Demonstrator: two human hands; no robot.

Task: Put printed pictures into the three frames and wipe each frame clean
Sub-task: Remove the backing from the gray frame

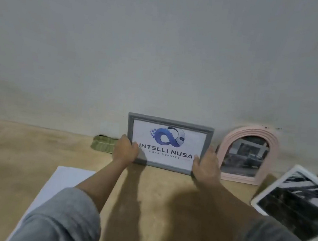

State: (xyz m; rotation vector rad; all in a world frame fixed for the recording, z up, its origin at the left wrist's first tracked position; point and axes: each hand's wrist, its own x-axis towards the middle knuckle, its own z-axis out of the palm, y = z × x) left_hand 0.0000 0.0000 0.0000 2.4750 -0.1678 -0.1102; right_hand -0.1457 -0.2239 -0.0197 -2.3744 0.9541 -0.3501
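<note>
A grey rectangular frame [171,121] stands upright against the wall, with a printed blue logo picture in it. My left hand [125,149] grips its lower left corner. My right hand [206,166] holds its lower right corner. Beside it on the right, a pink arched frame [250,130] leans on the wall with a dark picture inside. A white frame [291,202] with a dark picture lies tilted at the far right. A folded green cloth [103,143] lies by the wall, left of the grey frame.
A white sheet [61,184] lies flat on the tan surface at the lower left. A plain grey wall rises behind everything. A thin dark cord shows at the far right edge near the white frame.
</note>
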